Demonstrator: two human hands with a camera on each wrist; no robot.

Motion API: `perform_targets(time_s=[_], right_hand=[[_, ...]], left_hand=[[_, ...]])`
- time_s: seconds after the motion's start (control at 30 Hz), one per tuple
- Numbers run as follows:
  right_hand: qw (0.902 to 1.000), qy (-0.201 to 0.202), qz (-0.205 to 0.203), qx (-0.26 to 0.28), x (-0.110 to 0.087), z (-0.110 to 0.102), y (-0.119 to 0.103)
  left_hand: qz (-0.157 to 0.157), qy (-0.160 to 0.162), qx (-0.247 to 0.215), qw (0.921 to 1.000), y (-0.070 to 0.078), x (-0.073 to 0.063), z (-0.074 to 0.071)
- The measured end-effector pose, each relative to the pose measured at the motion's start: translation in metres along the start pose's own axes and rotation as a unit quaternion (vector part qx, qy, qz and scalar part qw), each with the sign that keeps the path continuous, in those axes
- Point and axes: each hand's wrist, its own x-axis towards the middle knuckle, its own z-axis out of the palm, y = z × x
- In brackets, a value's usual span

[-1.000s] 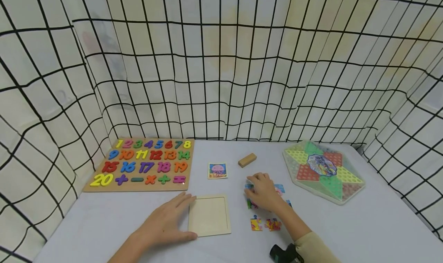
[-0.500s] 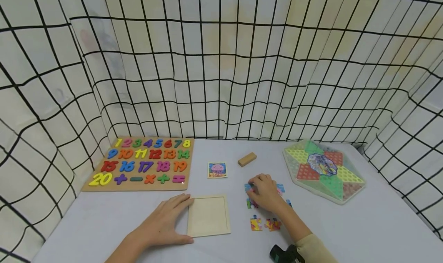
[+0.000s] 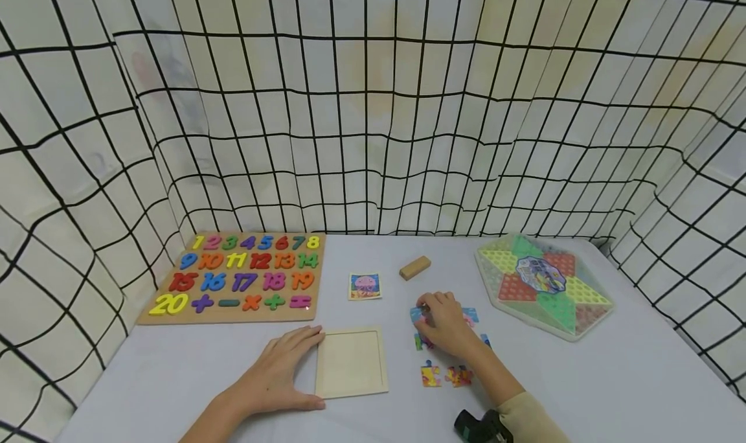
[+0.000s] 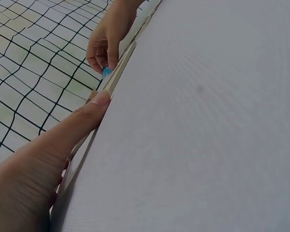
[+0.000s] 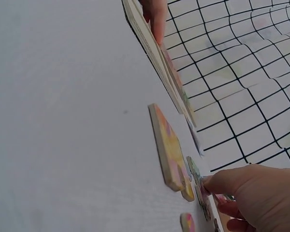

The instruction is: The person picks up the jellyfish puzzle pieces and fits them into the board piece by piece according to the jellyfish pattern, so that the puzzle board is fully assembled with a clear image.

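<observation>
My left hand (image 3: pixel 280 372) lies along the left edge of a shallow square wooden tray (image 3: pixel 352 364), its fingers fairly straight. In the left wrist view the thumb (image 4: pixel 82 118) touches the tray's edge. My right hand (image 3: pixel 445 323) is over a group of colourful jigsaw pieces right of the tray. Between its thumb and fingertips it pinches a blue jigsaw piece (image 4: pixel 107 72), mostly hidden by the fingers. Nearer to me lie a yellow jigsaw piece (image 3: pixel 430 376) and an orange-red jigsaw piece (image 3: pixel 459 376). The hand covers part of the group.
At the back left lies a wooden number board (image 3: pixel 233 278). A small picture card (image 3: pixel 365 286) and a wooden block (image 3: pixel 415 268) are behind the tray. A hexagonal game board (image 3: pixel 544 284) sits at the right. Black netting (image 3: pixel 367 135) and white cloth enclose the table.
My left hand has shifted slightly left along the tray's edge. The right hand's fingertips have drawn in a little over the jigsaw pieces. The head view has moved very slightly.
</observation>
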Motion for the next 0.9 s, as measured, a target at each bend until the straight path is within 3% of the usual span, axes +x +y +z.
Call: perform_targets(time_s=[0.4,0.67,0.9], right_hand=[[0.9964,-0.022,0.058,0.057,0.003,-0.004,-0.008],[0.9923,-0.011,0.022,0.122,0.005,-0.003,-0.018],[0.9912,-0.020,-0.005,0.131,0.008,0.003,-0.031]], left_hand=[[0.000,0.003,-0.002,1.0000,-0.003,0.001,0.002],[0.005,0.017,-0.003,0.9998,-0.004,0.002,0.003],[0.008,0.026,-0.001,0.9996,-0.007,0.002,0.003]])
